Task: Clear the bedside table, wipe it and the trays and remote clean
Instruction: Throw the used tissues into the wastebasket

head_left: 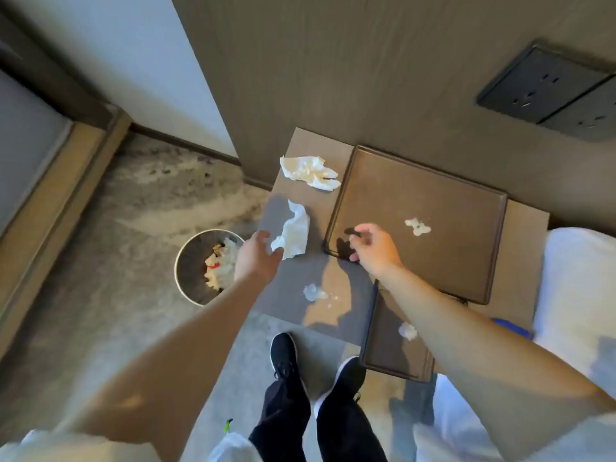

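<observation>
On bedside tbl (313, 141): tissues (310, 171), 2 trays (433, 261)

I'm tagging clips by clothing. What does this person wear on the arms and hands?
The left sleeve and right sleeve are white and short, seen only at the bottom edge. Below them nothing is worn: no gloves, watch or bracelet on the left hand or right hand.
</observation>
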